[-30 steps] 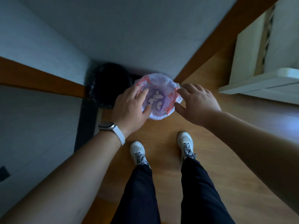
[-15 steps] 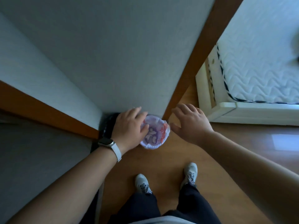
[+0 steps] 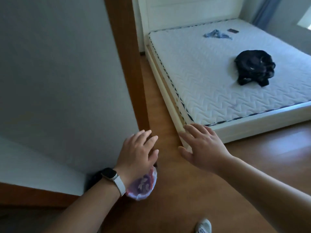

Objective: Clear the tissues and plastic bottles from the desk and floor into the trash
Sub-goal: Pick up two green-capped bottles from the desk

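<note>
Head view: left hand and right hand hover empty, fingers spread, over a smooth wooden floor. The left wrist, wearing a watch, partly hides the round trash bin with its crinkled purple-white liner by the wall. A crumpled black garment lies on the quilted white mattress.

The person is wearing a smartwatch on the wrist behind the left hand. Its rounded rectangular face is showing dark inside a pale metallic case, and a white band is wrapping round the wrist. The left forearm and right forearm are showing bare. A white sneaker with grey lacing is peeking in at the bottom edge.
</note>
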Demonstrator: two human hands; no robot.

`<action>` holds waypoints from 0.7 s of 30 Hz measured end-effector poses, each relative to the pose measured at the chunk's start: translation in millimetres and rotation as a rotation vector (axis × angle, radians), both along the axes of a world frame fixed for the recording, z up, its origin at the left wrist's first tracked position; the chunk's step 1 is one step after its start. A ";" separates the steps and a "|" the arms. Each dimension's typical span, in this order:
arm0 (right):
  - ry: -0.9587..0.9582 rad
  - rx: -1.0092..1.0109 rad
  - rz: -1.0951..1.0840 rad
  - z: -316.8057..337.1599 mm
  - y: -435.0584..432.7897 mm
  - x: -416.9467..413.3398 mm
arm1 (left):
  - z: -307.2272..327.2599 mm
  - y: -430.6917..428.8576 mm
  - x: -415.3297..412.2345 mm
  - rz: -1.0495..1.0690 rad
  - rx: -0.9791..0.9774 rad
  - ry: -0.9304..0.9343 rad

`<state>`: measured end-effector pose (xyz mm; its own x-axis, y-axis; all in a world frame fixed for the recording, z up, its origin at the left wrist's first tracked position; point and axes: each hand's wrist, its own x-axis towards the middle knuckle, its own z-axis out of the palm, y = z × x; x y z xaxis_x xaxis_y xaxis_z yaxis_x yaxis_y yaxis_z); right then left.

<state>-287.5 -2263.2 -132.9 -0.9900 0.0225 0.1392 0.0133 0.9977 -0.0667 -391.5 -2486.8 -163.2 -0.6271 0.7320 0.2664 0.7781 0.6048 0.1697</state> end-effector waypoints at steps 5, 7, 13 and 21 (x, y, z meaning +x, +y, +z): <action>0.088 -0.019 -0.101 21.6 85.0 39.7 | 26.6 95.9 15.8 -0.097 0.006 0.027; 0.133 -0.013 -0.143 25.4 120.9 57.2 | 37.3 135.9 24.6 -0.157 0.010 0.061; 0.158 0.047 -0.277 36.8 229.4 121.9 | 54.2 259.2 59.3 -0.306 0.060 0.130; 0.197 0.070 -0.512 50.2 322.9 203.0 | 69.2 390.7 99.9 -0.534 0.067 0.212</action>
